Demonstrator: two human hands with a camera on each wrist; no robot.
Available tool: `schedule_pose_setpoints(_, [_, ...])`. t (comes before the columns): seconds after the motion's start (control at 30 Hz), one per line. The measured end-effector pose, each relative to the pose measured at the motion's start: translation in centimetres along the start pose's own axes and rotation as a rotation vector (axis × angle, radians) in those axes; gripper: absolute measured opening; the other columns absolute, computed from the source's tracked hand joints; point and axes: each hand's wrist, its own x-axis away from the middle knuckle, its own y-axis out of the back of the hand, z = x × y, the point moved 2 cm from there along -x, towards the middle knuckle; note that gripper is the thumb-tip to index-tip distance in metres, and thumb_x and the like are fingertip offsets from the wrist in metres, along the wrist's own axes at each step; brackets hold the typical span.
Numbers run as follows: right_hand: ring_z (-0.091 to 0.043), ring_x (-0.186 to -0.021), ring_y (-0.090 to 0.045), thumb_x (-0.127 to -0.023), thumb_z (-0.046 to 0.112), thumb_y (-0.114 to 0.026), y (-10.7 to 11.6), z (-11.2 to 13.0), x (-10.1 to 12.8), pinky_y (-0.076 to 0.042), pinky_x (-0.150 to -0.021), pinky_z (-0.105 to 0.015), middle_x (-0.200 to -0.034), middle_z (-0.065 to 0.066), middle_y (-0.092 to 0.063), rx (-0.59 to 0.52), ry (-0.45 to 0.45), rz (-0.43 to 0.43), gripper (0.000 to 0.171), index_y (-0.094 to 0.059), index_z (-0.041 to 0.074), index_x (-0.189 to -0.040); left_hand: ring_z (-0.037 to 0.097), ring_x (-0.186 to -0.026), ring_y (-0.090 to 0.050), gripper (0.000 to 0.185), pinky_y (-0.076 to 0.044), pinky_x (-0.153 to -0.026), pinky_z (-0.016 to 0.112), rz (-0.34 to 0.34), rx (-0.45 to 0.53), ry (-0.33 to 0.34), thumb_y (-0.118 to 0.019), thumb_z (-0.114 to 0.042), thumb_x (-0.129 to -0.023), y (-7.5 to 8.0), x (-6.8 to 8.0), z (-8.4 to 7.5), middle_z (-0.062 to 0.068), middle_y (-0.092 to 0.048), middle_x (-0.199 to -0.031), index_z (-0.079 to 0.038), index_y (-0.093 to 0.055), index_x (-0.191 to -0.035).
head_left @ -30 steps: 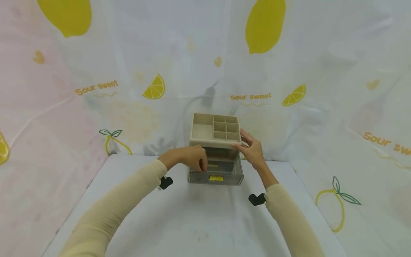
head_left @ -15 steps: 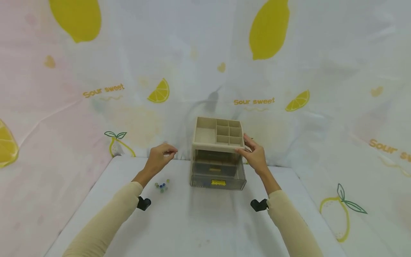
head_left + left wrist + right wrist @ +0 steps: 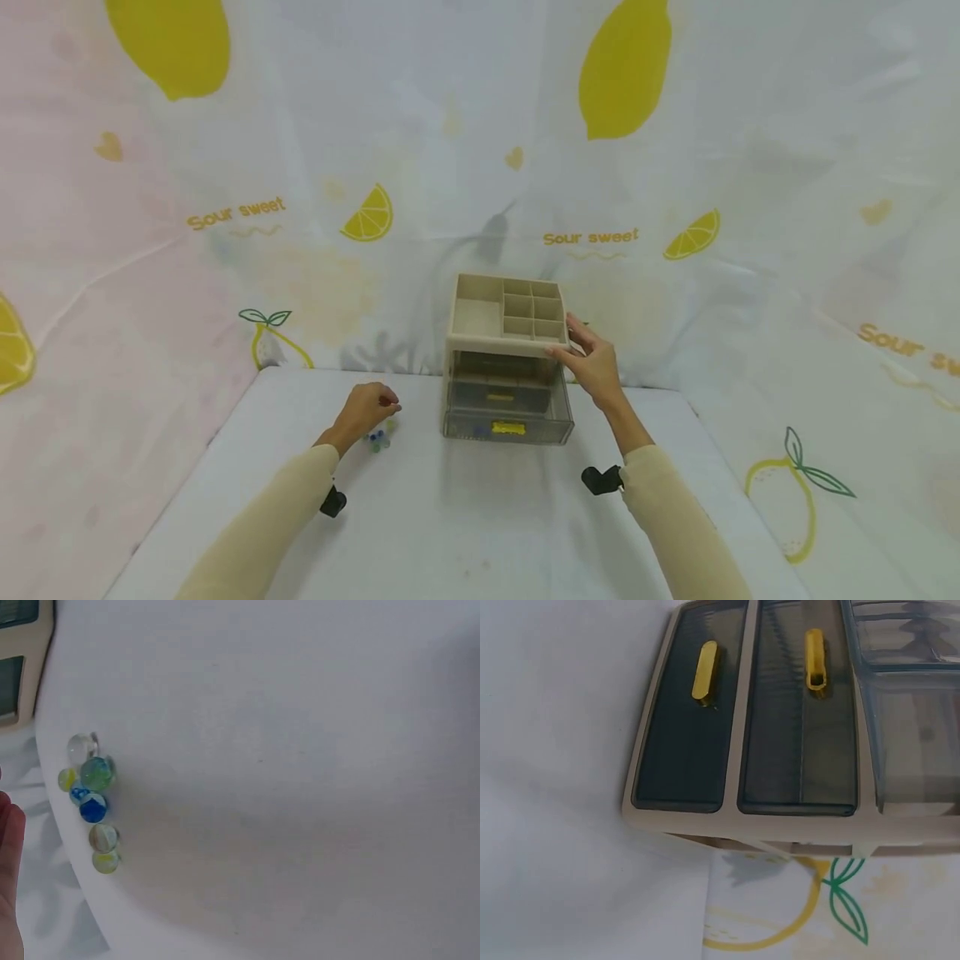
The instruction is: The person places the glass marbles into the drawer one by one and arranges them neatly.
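The left hand [image 3: 365,410] is hovering just above a cluster of marbles [image 3: 377,438] lying on the white worktop [image 3: 480,517], left of the drawer organizer [image 3: 507,367]; its fingers are loosely curled, holding nothing. The right hand [image 3: 595,362] is resting against the organizer's upper right corner, fingers straight and slightly spread. The bottom drawer [image 3: 507,423] is standing pulled out.

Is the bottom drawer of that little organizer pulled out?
Yes, the bottom drawer juts forward from the organizer.
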Motion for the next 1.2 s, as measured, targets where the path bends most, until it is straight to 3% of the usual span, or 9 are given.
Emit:
schedule_pose_setpoints(0.17, [-0.036,-0.130,-0.045,-0.082,-0.004,-0.075,0.3,-1.5,-0.6,-0.045,-0.097,-0.025,-0.151,-0.022,-0.034,-0.007,0.029,-0.011,0.069,-0.042,-0.007,-0.143,0.022,-0.082,-0.061,0.016,-0.054,-0.075,0.039,0.084,-0.030,0.098,-0.079,-0.013,-0.081,-0.4,0.0,0.8,0.008,-0.067,-0.088,-0.001,-0.074,-0.091])
schedule_pose_setpoints(0.27, [-0.036,-0.129,-0.046,-0.082,-0.004,-0.075,0.6,-2.4,-0.8,-0.045,-0.097,-0.025,-0.152,-0.022,-0.034,0.000,0.043,-0.016,0.069,-0.042,-0.005,-0.143,0.021,-0.081,-0.060,0.018,-0.053,-0.074,0.039,0.119,-0.036,0.102,-0.079,-0.013,-0.081,-0.8,0.0,1.3,0.006,-0.067,-0.087,-0.001,-0.073,-0.092])
schedule_pose_setpoints(0.43, [-0.043,-0.129,-0.043,-0.082,-0.008,-0.073,0.2,-0.6,-0.4,-0.045,-0.097,-0.026,-0.151,-0.025,-0.033,-0.012,0.024,0.002,0.069,-0.039,-0.011,-0.142,0.019,-0.082,-0.061,0.020,-0.054,-0.074,0.037,0.163,-0.046,0.087,-0.080,-0.013,-0.080,-1.4,0.4,2.1,0.004,-0.067,-0.088,-0.002,-0.074,-0.095])
schedule_pose_setpoints(0.53, [-0.045,-0.129,-0.042,-0.082,-0.008,-0.073,-0.1,0.0,-0.3,-0.045,-0.097,-0.026,-0.150,-0.026,-0.034,-0.021,0.028,0.010,0.069,-0.039,-0.013,-0.141,0.020,-0.082,-0.063,0.018,-0.054,-0.074,0.036,0.165,-0.062,0.071,-0.081,-0.010,-0.079,-1.5,0.6,2.2,0.004,-0.067,-0.089,-0.002,-0.074,-0.094])
schedule_pose_setpoints(0.73, [-0.041,-0.129,-0.044,-0.082,-0.006,-0.074,0.3,-1.9,-0.8,-0.046,-0.097,-0.025,-0.151,-0.024,-0.035,-0.015,0.051,-0.005,0.069,-0.041,-0.008,-0.142,0.022,-0.082,-0.064,0.011,-0.055,-0.073,0.036,0.150,-0.077,0.029,-0.077,0.000,-0.079,-1.6,0.7,2.0,0.007,-0.068,-0.088,0.000,-0.075,-0.090])
schedule_pose_setpoints(0.9, [-0.035,-0.129,-0.047,-0.082,-0.002,-0.075,0.4,-2.8,-0.9,-0.045,-0.097,-0.025,-0.151,-0.017,-0.038,0.006,0.048,-0.015,0.068,-0.044,-0.002,-0.143,0.022,-0.082,-0.064,0.009,-0.055,-0.074,0.037,0.126,-0.066,0.047,-0.075,0.001,-0.080,-1.7,0.9,2.1,0.008,-0.069,-0.088,0.000,-0.075,-0.088])
schedule_pose_setpoints(1.2, [-0.045,-0.128,-0.043,-0.081,-0.007,-0.074,0.3,-1.1,-0.3,-0.046,-0.095,-0.023,-0.150,-0.025,-0.035,-0.023,0.031,-0.001,0.068,-0.041,-0.011,-0.141,0.023,-0.084,-0.063,0.009,-0.055,-0.075,0.039,0.089,-0.023,0.047,-0.072,-0.001,-0.082,-1.4,0.9,2.0,0.009,-0.069,-0.091,0.000,-0.075,-0.090])
